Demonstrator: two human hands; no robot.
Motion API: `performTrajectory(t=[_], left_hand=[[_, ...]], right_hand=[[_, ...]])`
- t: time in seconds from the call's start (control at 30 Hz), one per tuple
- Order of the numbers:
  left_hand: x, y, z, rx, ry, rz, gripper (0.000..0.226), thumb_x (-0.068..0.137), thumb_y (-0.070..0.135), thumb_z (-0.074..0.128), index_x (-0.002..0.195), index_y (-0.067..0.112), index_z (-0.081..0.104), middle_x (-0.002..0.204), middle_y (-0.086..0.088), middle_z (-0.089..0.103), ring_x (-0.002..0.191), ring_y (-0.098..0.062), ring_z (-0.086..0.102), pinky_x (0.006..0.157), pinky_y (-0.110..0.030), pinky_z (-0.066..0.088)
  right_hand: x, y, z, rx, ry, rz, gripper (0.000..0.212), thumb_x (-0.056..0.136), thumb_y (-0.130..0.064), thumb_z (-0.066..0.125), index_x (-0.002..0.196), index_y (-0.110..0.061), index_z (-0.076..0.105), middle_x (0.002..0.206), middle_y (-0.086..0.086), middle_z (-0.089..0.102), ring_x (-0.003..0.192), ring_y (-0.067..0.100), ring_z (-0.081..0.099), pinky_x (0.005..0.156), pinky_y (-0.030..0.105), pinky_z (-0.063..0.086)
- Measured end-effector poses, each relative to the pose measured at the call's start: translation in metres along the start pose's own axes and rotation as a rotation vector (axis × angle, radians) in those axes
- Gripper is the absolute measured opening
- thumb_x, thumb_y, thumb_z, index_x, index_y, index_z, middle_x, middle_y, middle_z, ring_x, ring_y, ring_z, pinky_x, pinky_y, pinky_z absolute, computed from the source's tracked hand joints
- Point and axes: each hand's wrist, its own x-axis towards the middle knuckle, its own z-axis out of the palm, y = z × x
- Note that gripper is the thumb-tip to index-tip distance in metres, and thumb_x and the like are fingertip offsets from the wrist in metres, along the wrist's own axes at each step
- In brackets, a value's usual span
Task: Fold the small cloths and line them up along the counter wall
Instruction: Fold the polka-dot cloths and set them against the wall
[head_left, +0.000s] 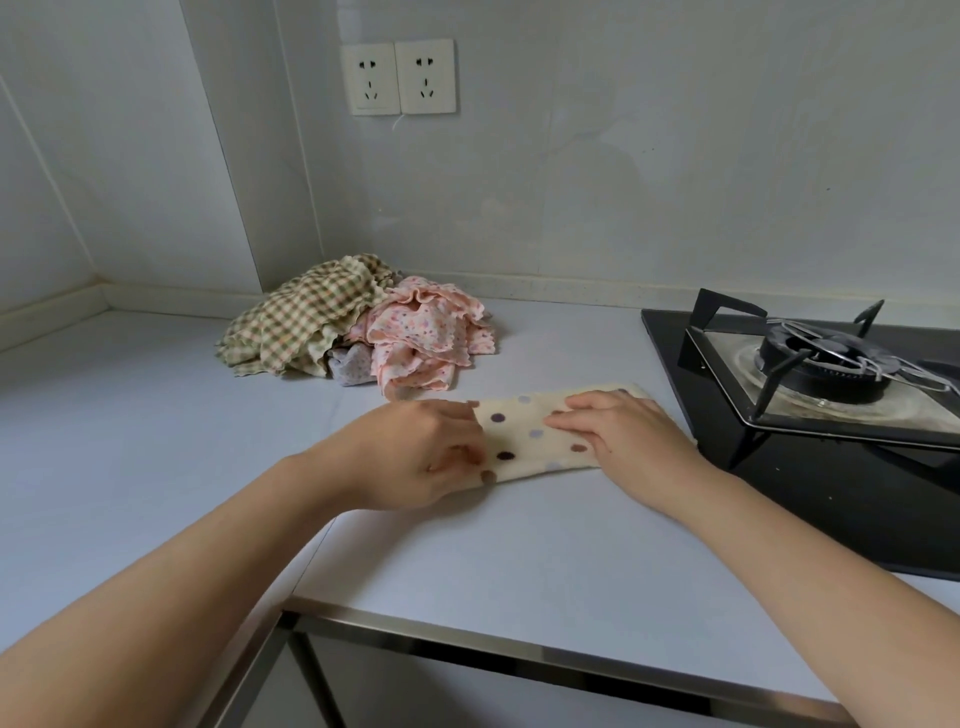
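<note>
A cream cloth with purple and brown dots (524, 436) lies folded into a long strip on the white counter (156, 415), just left of the hob. My left hand (421, 452) grips the strip's left end, fingers curled round its edge. My right hand (623, 436) lies flat on the right half, fingers straight and pressing down. Behind, near the wall, sits an unfolded heap: a green-and-cream checked cloth (306, 317), a pink flowered cloth (426, 332) and a grey dotted cloth (353, 366) tucked between them.
A black gas hob (810, 374) with a raised pan support fills the counter's right side, close to my right hand. Two wall sockets (399, 77) sit above the heap. The counter's metal front edge (467, 631) runs below my forearms.
</note>
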Motion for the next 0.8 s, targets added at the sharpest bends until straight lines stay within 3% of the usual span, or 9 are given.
performTrajectory(t=[0.07, 0.17, 0.3, 0.4, 0.47, 0.53, 0.67, 0.73, 0.8], left_hand=[[0.000, -0.001, -0.004, 0.018, -0.002, -0.022, 0.032, 0.082, 0.044, 0.045, 0.076, 0.018, 0.062, 0.071, 0.008, 0.055, 0.062, -0.014, 0.051, 0.058, -0.035, 0.046], [-0.003, -0.004, -0.003, 0.031, -0.051, -0.046, 0.040, 0.080, 0.062, 0.053, 0.093, 0.025, 0.062, 0.088, 0.013, 0.056, 0.075, -0.009, 0.056, 0.065, -0.029, 0.049], [-0.001, -0.004, 0.005, 0.085, -0.013, -0.078, 0.036, 0.079, 0.045, 0.041, 0.093, 0.020, 0.062, 0.088, 0.006, 0.058, 0.074, -0.018, 0.055, 0.064, -0.038, 0.050], [0.000, -0.001, 0.006, 0.092, 0.096, -0.098, 0.039, 0.079, 0.042, 0.030, 0.091, 0.018, 0.058, 0.077, 0.003, 0.061, 0.066, -0.023, 0.055, 0.057, -0.036, 0.045], [0.000, 0.004, 0.005, 0.061, 0.128, -0.058, 0.034, 0.083, 0.041, 0.032, 0.091, 0.019, 0.057, 0.071, 0.006, 0.060, 0.061, -0.021, 0.053, 0.054, -0.033, 0.042], [-0.001, 0.006, 0.005, -0.048, 0.126, -0.061, 0.032, 0.087, 0.042, 0.033, 0.089, 0.021, 0.057, 0.072, 0.009, 0.061, 0.062, -0.016, 0.054, 0.058, -0.034, 0.044], [-0.004, -0.009, 0.005, -0.148, 0.211, -0.162, 0.043, 0.091, 0.044, 0.029, 0.104, 0.023, 0.064, 0.097, 0.007, 0.067, 0.088, -0.011, 0.059, 0.078, -0.033, 0.046], [-0.004, -0.014, 0.009, -0.093, 0.125, -0.165, 0.052, 0.092, 0.046, 0.026, 0.124, 0.023, 0.059, 0.124, 0.006, 0.061, 0.113, -0.010, 0.053, 0.094, -0.025, 0.040], [-0.004, -0.014, 0.016, -0.026, -0.045, -0.136, 0.061, 0.090, 0.051, 0.019, 0.140, 0.025, 0.044, 0.147, 0.009, 0.041, 0.135, -0.003, 0.033, 0.110, -0.024, 0.027]], right_hand=[[0.000, 0.002, 0.000, -0.059, 0.038, 0.016, 0.040, 0.101, -0.017, 0.040, 0.130, -0.039, 0.055, 0.141, -0.008, 0.047, 0.129, 0.015, 0.038, 0.098, 0.028, 0.024], [0.001, 0.002, 0.000, -0.134, 0.092, 0.019, 0.038, 0.098, -0.014, 0.045, 0.128, -0.034, 0.059, 0.132, -0.007, 0.052, 0.123, 0.017, 0.042, 0.094, 0.029, 0.027], [-0.008, -0.014, -0.010, 0.135, 0.125, -0.075, 0.035, 0.093, -0.022, 0.046, 0.125, -0.024, 0.061, 0.121, -0.007, 0.059, 0.115, 0.015, 0.051, 0.097, 0.029, 0.039], [-0.021, -0.041, -0.013, 0.142, -0.002, -0.175, 0.055, 0.085, -0.046, 0.048, 0.139, -0.035, 0.044, 0.133, -0.016, 0.053, 0.121, 0.006, 0.047, 0.099, 0.028, 0.040], [-0.020, -0.050, -0.009, 0.068, -0.028, -0.161, 0.059, 0.088, -0.043, 0.052, 0.144, -0.036, 0.034, 0.137, -0.014, 0.050, 0.123, 0.011, 0.046, 0.097, 0.029, 0.040], [-0.017, -0.051, -0.008, 0.064, -0.027, -0.121, 0.053, 0.091, -0.031, 0.050, 0.143, -0.030, 0.038, 0.141, -0.010, 0.048, 0.127, 0.014, 0.044, 0.099, 0.028, 0.038], [-0.014, -0.047, -0.009, 0.065, -0.073, -0.133, 0.044, 0.096, -0.017, 0.041, 0.139, -0.024, 0.047, 0.150, -0.006, 0.039, 0.137, 0.013, 0.033, 0.109, 0.024, 0.026], [-0.015, -0.045, -0.010, 0.091, -0.106, -0.140, 0.046, 0.097, -0.017, 0.038, 0.142, -0.026, 0.043, 0.154, -0.007, 0.032, 0.142, 0.009, 0.024, 0.111, 0.020, 0.017], [-0.016, -0.041, -0.010, 0.112, -0.138, -0.144, 0.046, 0.099, -0.018, 0.036, 0.143, -0.029, 0.041, 0.155, -0.009, 0.028, 0.143, 0.006, 0.019, 0.110, 0.015, 0.011]])
